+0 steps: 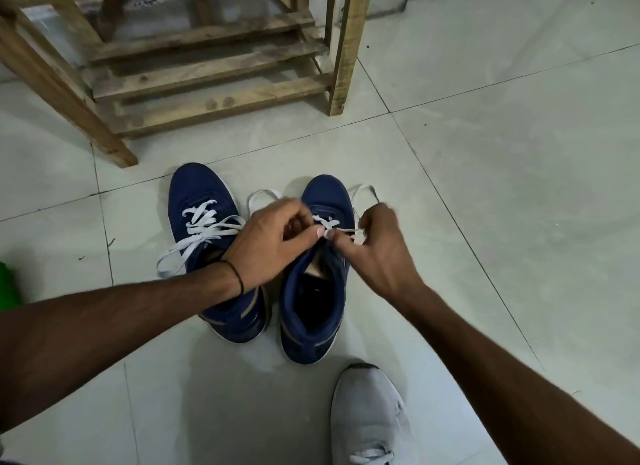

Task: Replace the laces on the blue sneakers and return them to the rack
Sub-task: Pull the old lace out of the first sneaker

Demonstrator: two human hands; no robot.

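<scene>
Lacing looks nearly done: the left blue sneaker (204, 198) sits on the tiled floor (502, 239) with its white lace (204, 231) tied in a bow, and beside it the right blue sneaker (311, 312) is threaded. The left hand (270, 245) and right hand (379, 253) each pinch the second lace (330, 222), loops standing out either side, so its bow seems half tied. Both shoes must yet go to the wooden rack (207, 84) beyond their toes.

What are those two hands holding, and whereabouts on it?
Both hold the white lace of the right-hand blue sneaker. The left hand and the right hand each pinch a loop of it above the tongue.
</scene>
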